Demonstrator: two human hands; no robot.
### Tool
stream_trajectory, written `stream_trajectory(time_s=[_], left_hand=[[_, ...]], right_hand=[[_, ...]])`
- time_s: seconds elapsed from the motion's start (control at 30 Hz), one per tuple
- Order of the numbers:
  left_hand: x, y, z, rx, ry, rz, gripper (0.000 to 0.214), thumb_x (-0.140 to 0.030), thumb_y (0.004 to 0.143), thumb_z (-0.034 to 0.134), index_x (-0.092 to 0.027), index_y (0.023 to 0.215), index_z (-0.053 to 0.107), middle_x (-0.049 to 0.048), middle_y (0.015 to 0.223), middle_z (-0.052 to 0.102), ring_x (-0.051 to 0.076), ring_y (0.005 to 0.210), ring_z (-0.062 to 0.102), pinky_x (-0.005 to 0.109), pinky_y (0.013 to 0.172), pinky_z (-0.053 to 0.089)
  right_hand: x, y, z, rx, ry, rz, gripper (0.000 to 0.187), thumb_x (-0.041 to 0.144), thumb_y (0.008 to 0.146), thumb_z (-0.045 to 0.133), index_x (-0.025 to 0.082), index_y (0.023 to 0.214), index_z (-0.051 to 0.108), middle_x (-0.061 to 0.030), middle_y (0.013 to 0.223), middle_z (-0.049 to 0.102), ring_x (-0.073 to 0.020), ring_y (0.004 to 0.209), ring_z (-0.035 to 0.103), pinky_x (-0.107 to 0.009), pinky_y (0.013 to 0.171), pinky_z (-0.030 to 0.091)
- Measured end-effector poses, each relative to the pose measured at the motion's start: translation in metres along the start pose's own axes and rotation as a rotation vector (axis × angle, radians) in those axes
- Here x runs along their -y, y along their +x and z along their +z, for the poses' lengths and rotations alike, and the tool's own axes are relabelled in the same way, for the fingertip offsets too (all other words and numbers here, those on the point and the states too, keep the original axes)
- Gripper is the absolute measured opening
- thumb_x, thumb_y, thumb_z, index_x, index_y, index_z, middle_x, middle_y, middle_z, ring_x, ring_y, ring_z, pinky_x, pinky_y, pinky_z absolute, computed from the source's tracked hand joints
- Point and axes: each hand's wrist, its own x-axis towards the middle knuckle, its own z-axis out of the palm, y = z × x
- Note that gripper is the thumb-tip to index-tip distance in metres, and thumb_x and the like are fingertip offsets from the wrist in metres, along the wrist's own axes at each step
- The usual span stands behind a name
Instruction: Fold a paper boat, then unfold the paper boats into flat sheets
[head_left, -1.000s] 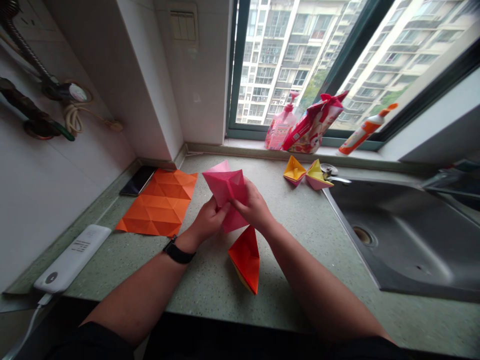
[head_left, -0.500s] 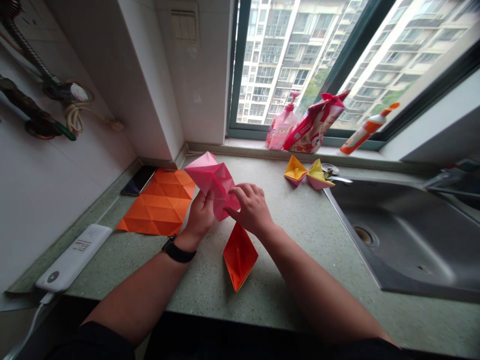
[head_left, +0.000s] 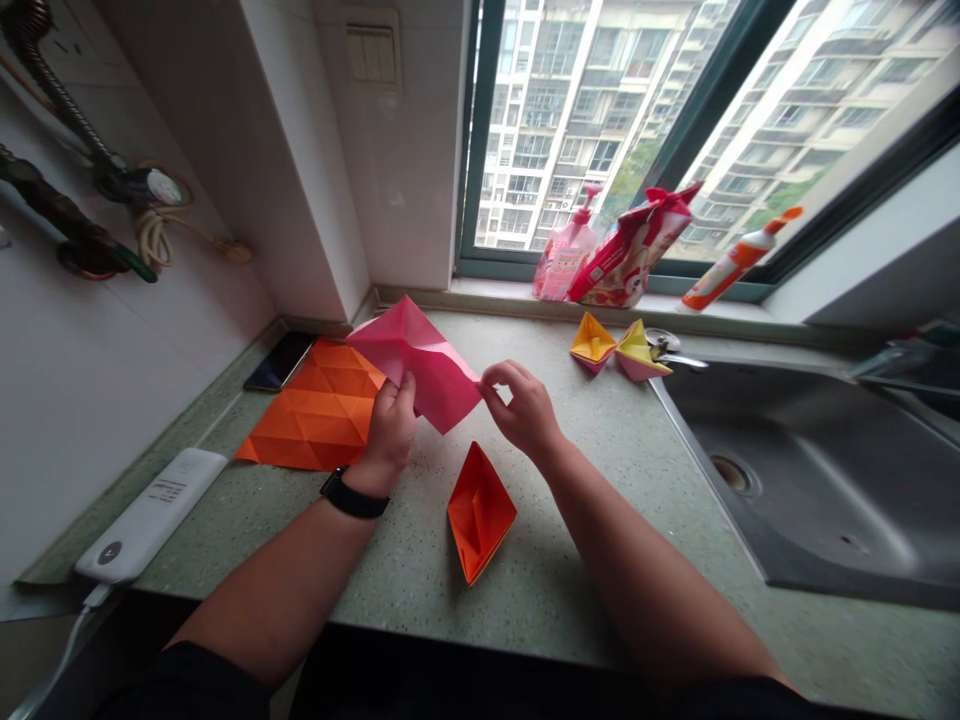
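A creased sheet of pink paper [head_left: 439, 375] is held above the counter between both hands. My left hand [head_left: 391, 425], with a black watch on its wrist, is closed on its lower left edge, thumb on top. At the paper's right corner, my right hand [head_left: 517, 405] pinches with thumb and forefinger. Below the hands, an orange folded paper boat [head_left: 480, 512] rests on the counter. Left of my left hand lies a creased orange paper sheet [head_left: 307, 420], partly covered by the hand and the pink paper.
Two small paper boats, one orange-yellow [head_left: 592, 342] and one yellow-pink [head_left: 640, 352], stand beside the metal sink [head_left: 825, 470]. A phone [head_left: 280, 361] and a white power bank [head_left: 154, 515] lie left. A pump bottle [head_left: 566, 255], red bag [head_left: 634, 250] and orange-white bottle [head_left: 739, 262] line the sill.
The pink paper has been spread wider and flatter. My right hand has shifted right to the paper's corner, and my left hand has moved slightly left.
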Motion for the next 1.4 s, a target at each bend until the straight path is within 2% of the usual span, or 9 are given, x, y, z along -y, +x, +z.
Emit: stream_trajectory(time_s=[0.3,0.5,0.57,0.67,0.77,0.97,1.1,1.27,1.4], left_hand=[[0.004,0.003,-0.001,0.13,-0.032,-0.034,0.056,-0.061,0.084,0.084,-0.021,0.122,0.07,0.0087,0.121,0.073,0.025,0.111,0.071,0.037,0.09,0.065],[-0.002,0.024,-0.019,0.025,0.239,0.327,0.108,-0.06,0.078,0.092,-0.036,0.165,0.032,0.0166,0.173,0.033,0.036,0.157,0.043,0.051,0.123,0.047],[-0.009,0.026,-0.025,0.058,0.432,0.468,0.097,-0.064,0.08,0.088,-0.034,0.161,0.042,0.0154,0.177,0.025,0.036,0.163,0.033,0.053,0.129,0.037],[-0.018,0.02,-0.026,0.21,0.646,0.578,0.057,-0.066,0.089,0.078,-0.023,0.127,0.073,0.0145,0.173,0.035,0.036,0.163,0.031,0.053,0.134,0.028],[-0.025,0.011,-0.02,0.327,0.676,0.58,0.047,-0.064,0.09,0.078,-0.02,0.105,0.078,0.0146,0.169,0.046,0.037,0.164,0.032,0.054,0.135,0.026],[-0.03,0.0,-0.012,0.444,0.508,0.462,0.035,-0.055,0.099,0.069,-0.022,0.107,0.079,0.0127,0.13,0.076,0.034,0.137,0.064,0.051,0.123,0.044],[-0.03,-0.003,-0.013,0.462,0.523,0.442,0.039,-0.051,0.095,0.073,-0.021,0.119,0.077,0.0126,0.12,0.079,0.033,0.121,0.07,0.051,0.12,0.046],[-0.025,0.0,-0.015,0.546,0.623,0.552,0.046,-0.046,0.083,0.087,-0.023,0.121,0.076,0.0103,0.123,0.078,0.031,0.119,0.071,0.056,0.132,0.028],[-0.021,0.002,-0.017,0.603,0.593,0.621,0.058,-0.052,0.081,0.091,-0.025,0.129,0.073,0.0117,0.123,0.077,0.03,0.118,0.071,0.055,0.124,0.041]], right_hand=[[-0.01,0.01,-0.004,-0.316,0.464,0.242,0.015,0.039,0.099,0.063,0.027,0.094,0.055,0.0023,0.08,0.057,-0.0162,0.07,0.055,-0.031,0.067,0.048],[-0.011,0.02,-0.023,-0.382,0.431,0.153,0.005,0.03,0.095,0.064,0.027,0.095,0.059,0.0005,0.087,0.063,-0.0178,0.079,0.061,-0.032,0.073,0.052],[-0.015,0.021,-0.029,-0.395,0.417,0.152,0.003,0.028,0.094,0.063,0.027,0.096,0.06,0.001,0.086,0.063,-0.0174,0.078,0.061,-0.032,0.073,0.052],[-0.023,0.023,-0.035,-0.428,0.412,0.164,0.005,0.026,0.092,0.064,0.027,0.095,0.062,0.0015,0.087,0.064,-0.0164,0.077,0.061,-0.031,0.073,0.052],[-0.028,0.025,-0.04,-0.462,0.39,0.182,0.005,0.028,0.091,0.066,0.026,0.095,0.063,0.0011,0.088,0.065,-0.0162,0.079,0.061,-0.03,0.075,0.052],[-0.031,0.027,-0.045,-0.482,0.392,0.24,0.013,0.038,0.092,0.069,0.026,0.094,0.064,0.0004,0.087,0.064,-0.0164,0.079,0.059,-0.029,0.074,0.052],[-0.035,0.027,-0.045,-0.431,0.448,0.296,0.024,0.049,0.091,0.073,0.026,0.093,0.064,0.0005,0.088,0.064,-0.016,0.078,0.058,-0.028,0.073,0.052],[-0.039,0.029,-0.05,-0.423,0.471,0.317,0.033,0.057,0.088,0.076,0.026,0.093,0.064,0.0012,0.088,0.062,-0.0151,0.078,0.057,-0.026,0.072,0.051],[-0.043,0.029,-0.05,-0.436,0.556,0.367,0.036,0.058,0.084,0.08,0.026,0.093,0.066,0.0016,0.088,0.062,-0.0141,0.077,0.056,-0.024,0.069,0.05]])
